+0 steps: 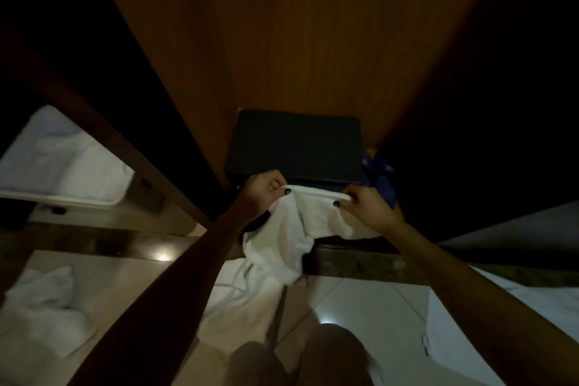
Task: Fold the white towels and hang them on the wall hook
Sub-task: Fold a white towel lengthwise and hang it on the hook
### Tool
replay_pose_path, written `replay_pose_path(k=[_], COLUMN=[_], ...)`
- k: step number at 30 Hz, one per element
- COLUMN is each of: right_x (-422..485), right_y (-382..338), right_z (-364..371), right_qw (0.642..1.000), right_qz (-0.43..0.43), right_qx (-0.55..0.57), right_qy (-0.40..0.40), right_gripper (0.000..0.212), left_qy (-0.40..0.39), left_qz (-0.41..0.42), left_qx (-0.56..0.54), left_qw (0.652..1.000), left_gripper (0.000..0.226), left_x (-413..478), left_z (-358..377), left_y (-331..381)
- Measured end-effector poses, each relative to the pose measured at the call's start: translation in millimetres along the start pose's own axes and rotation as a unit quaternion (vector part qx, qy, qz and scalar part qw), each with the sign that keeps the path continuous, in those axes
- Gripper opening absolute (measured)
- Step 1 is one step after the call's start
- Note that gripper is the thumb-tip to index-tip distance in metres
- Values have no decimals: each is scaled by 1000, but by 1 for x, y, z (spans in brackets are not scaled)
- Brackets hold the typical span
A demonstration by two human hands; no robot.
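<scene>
A white towel (294,229) hangs between my two hands in front of a dark box. My left hand (263,189) pinches its top left corner and my right hand (366,204) pinches its top right corner, so the upper edge is stretched straight. The rest of the towel droops down past a ledge. A second white towel (241,301) lies spread on the tiled floor below it. A crumpled white towel (44,310) lies on the floor at the lower left. No wall hook is in view.
A dark box (297,144) sits on a stone ledge (360,260) against a wooden panel (282,41). Blue items (380,172) lie right of the box. A dark wooden frame (103,135) runs diagonally at the left, with white bedding (59,160) behind it. My knees (300,360) show at the bottom.
</scene>
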State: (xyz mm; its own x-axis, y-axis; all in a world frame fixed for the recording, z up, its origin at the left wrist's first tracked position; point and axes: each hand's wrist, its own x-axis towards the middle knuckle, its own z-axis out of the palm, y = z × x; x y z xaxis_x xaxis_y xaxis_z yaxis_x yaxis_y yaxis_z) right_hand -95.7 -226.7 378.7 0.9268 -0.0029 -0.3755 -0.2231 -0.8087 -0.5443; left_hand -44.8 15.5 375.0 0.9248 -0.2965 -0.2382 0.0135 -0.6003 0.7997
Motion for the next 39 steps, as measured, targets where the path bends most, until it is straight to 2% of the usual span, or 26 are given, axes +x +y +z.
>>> replay_pose_path(k=[4,8,11,13,15,19,21,23,27,31,33,35,37,39], right_x=[-69,-135,-178,-204,-232,-279,-299,-316,-339,-366,-381,-397,-412,-425], right_y=[-61,-125,-172,-196,-218,-251,-264,-278,-309,-320,-315,-305,-291,-274], right_z=[-83,-163,-220,-253,-282,-332,-352,-370,-397,-415,-427,-437,-445,-449], right_qw=[999,999,991,981,979,966,948,929,916,912,914,923,932,934], right_qz=[2,-22,-14,-13,-17,-74,-122,-167,-235,-266,-274,-273,-263,-230], right_qx=[31,29,121,186,193,208,264,315,323,312,299,271,248,270], right_qy=[18,34,63,59,54,133,130,103,39,0,-4,-10,-19,-51], right_gripper=[20,22,30,28,20,26,23,20,16,20,20,20,21,25], left_qy=[-16,-6,13,27,30,-20,-79,-119,-86,-164,-183,-153,-89,-37], left_qz=[-11,29,66,70,60,67,61,58,89,94,92,123,156,180], left_qx=[-49,-92,-121,-145,-185,-209,-195,-203,-303,-347,-325,-320,-339,-352], left_qw=[999,995,990,987,980,975,976,970,945,919,923,927,924,918], left_gripper=[4,6,2,5,10,9,7,10,27,31,40,34,11,10], left_x=[-50,-99,-134,-151,-171,-201,-215,-229,-249,-275,-286,-295,-303,-312], left_z=[-71,-138,-182,-208,-233,-277,-291,-294,-271,-237,-223,-212,-201,-191], left_y=[100,197,256,286,318,360,372,385,425,466,480,492,502,513])
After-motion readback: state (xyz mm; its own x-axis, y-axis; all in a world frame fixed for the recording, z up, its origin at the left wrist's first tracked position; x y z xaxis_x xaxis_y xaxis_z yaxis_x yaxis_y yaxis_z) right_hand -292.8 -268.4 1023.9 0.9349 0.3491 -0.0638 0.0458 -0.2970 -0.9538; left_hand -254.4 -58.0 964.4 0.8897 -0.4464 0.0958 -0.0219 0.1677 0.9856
